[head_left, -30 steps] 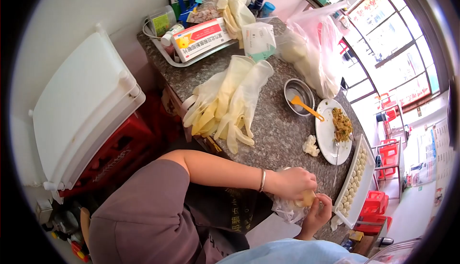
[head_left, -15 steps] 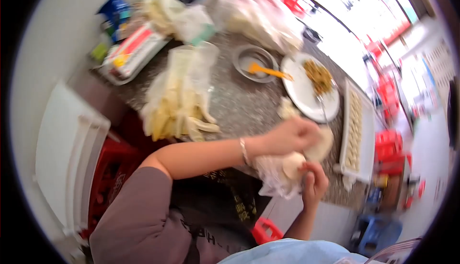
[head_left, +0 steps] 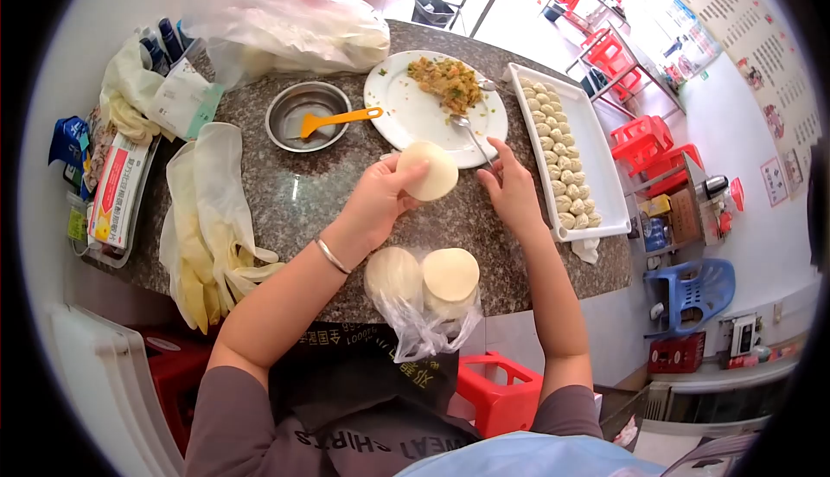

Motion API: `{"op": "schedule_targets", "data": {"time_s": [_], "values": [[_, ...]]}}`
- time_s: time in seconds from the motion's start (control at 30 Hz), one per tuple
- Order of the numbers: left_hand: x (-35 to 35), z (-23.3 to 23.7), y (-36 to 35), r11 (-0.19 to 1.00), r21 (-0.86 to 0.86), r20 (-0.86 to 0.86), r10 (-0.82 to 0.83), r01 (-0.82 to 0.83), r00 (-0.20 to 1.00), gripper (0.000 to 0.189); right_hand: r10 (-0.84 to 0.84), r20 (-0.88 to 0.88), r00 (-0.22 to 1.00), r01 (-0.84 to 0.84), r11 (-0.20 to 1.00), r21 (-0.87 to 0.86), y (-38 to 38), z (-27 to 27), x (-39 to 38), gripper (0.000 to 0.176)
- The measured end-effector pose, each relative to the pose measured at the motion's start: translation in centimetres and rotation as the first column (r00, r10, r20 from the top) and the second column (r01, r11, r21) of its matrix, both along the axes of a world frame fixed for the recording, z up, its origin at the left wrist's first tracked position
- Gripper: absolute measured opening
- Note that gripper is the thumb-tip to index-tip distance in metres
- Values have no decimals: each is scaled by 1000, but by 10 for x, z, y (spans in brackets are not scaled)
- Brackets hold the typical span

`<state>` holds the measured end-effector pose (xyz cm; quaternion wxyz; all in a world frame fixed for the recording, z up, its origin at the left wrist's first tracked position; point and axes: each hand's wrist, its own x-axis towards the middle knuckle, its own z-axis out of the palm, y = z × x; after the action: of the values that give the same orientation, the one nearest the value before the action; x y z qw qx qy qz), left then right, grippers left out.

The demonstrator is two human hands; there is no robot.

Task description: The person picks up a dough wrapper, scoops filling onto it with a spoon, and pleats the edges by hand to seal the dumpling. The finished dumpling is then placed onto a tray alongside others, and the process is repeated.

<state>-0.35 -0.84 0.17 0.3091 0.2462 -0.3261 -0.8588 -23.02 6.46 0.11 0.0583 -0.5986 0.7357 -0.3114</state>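
My left hand pinches a round, pale dough wrapper above the speckled stone table. At the lower right rim of a white plate, my right hand has its thumb and forefinger around the handle end of a metal spoon. The spoon's bowl touches a mound of chopped filling on the plate. Between my forearms, two stacks of round wrappers sit in a clear plastic bag near the table's front edge.
A white tray of several pleated dumplings stands at the right. A metal bowl with an orange tool lies left of the plate. Further left are pale gloves and a box; a big plastic bag is behind.
The view has turned, with the plate and tray now nearer its middle. My left hand has lifted a wrapper off the bagged stacks, and my right hand has moved away from them to the spoon.
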Motion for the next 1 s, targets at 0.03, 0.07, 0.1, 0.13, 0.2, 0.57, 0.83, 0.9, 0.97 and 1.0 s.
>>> {"op": "schedule_targets", "data": {"time_s": [0.03, 0.07, 0.1, 0.13, 0.2, 0.57, 0.83, 0.9, 0.97, 1.0], "values": [[1, -2, 0, 1000, 9, -2, 16, -16, 1000, 25, 16, -2, 1000, -16, 1000, 9, -6, 1, 0, 36], [1, -3, 2, 1000, 12, -32, -6, 7, 999, 24, 16, -37, 999, -17, 999, -34, -11, 5, -2, 32], [0, -3, 4, 999, 14, -62, -31, 32, 998, 24, 12, -71, 997, -17, 997, -76, -15, 11, -1, 28], [-2, -5, 6, 999, 41, -93, -27, 30, 995, 24, -17, -12, 1000, 15, 987, -157, -19, 21, 6, 24], [-3, -5, 6, 997, 73, -81, -25, 31, 996, 25, -20, -53, 998, 8, 978, -211, -35, 28, 1, 24], [-4, -15, 4, 984, 138, -102, -97, 111, 990, 30, -58, -75, 995, 59, 998, 10, -22, 16, -14, 23], [-7, -19, 4, 959, 279, -145, -5, 46, 989, 35, -112, 72, 991, 111, 993, 28, -18, 13, -16, 25], [-7, -16, 4, 954, 298, -129, -5, 44, 992, 35, -88, 158, 984, 88, 996, 7, -17, 16, -17, 24], [-8, -15, 4, 948, 315, -111, -14, 49, 994, 36, -88, 173, 981, 96, 995, -40, -18, 13, -15, 24], [-8, -17, 4, 948, 317, -106, -6, 39, 994, 36, -70, 149, 986, 73, 997, -10, -19, 9, -14, 24]]}}
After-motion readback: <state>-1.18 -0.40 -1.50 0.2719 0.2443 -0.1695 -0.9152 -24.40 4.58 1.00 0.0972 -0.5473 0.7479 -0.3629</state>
